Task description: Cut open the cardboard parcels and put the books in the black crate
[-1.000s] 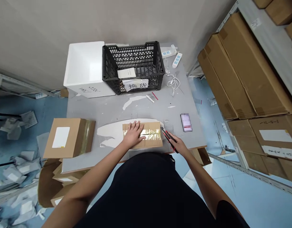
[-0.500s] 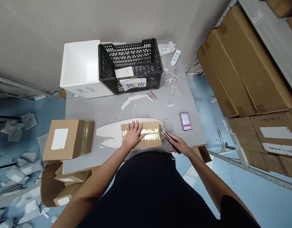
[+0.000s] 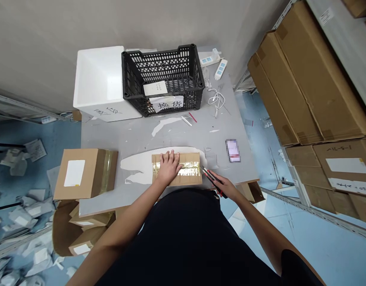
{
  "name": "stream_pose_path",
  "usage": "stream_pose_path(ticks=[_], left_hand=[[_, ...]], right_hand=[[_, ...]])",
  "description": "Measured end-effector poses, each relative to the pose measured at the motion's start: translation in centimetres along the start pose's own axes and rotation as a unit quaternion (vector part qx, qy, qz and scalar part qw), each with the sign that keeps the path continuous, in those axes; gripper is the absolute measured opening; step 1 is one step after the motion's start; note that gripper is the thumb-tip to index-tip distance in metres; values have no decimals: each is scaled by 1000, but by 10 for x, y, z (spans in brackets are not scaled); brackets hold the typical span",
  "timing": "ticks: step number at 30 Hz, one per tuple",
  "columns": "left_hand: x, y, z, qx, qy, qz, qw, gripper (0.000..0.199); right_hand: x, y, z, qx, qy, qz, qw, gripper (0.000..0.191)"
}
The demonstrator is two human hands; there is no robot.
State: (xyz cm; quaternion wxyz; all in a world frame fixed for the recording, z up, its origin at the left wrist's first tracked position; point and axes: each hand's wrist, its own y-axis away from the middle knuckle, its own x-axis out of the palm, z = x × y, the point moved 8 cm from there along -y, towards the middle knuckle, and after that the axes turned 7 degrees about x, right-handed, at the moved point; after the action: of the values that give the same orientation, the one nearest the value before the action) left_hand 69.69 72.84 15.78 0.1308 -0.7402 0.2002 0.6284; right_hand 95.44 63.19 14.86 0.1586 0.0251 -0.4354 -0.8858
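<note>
A small cardboard box with shiny tape along its top lies near the table's front edge, on a white sheet with a ragged left end. My left hand presses flat on the box's left half, fingers stretched forward. In my right hand is a black and red utility knife, gripped with the fingers wrapped round its handle. The knife's tip is at the right end of the box, by the tape; whether it touches cannot be told.
A black plastic crate and a white foam box stand at the table's back. A larger carton sits at the left edge, a phone at the right. Cables and power strips lie back right. Cartons fill the right shelf.
The knife in my right hand has shifted slightly down at the box's right end. My left hand stays on the box. The view has tilted a little.
</note>
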Motion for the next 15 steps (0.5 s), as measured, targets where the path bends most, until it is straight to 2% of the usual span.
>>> stream_pose_path(ticks=[4,6,9,15], left_hand=[[-5,3,-2,23,-4,15,1000,78],[-6,8,-9,63,-4,27,998,88],[-3,18,-23,124,1,53,991,91],[5,21,-28,105,0,65,992,88]], right_hand=[[-4,-1,1,2,13,-9,1000,62],[-7,-2,3,0,18,-11,1000,61],[-8,-2,6,0,24,-8,1000,60],[1,1,-1,17,13,-7,1000,61]])
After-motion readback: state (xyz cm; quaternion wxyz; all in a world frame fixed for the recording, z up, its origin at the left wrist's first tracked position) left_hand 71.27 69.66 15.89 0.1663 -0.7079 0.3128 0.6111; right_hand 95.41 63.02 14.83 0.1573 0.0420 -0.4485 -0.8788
